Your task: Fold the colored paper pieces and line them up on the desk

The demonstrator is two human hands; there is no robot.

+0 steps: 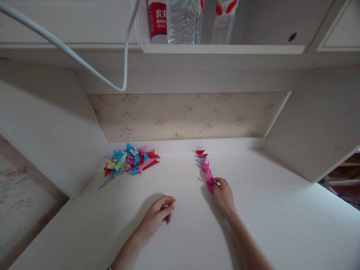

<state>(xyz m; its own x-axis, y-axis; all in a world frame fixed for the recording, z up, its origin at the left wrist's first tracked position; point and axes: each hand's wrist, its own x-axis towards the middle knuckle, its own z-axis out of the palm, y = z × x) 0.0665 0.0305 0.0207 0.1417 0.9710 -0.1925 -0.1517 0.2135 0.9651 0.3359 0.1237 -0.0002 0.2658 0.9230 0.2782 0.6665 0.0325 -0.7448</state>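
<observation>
My right hand (223, 195) lies on the white desk (267, 210) and pinches the near end of a row of folded paper cranes (205, 167), mostly pink and red, that runs away toward the back wall. My left hand (159, 213) hovers just above the desk to the left, fingers loosely curled with nothing visible in them. A heap of coloured paper cranes (131, 161), blue, yellow, pink and red, lies at the back left of the desk, well beyond the left hand.
A flowered back panel (185, 116) closes the desk niche, with white side walls on both sides. Above, a shelf (222, 48) carries water bottles (182, 20). A white cable (84, 63) hangs in a loop at the upper left.
</observation>
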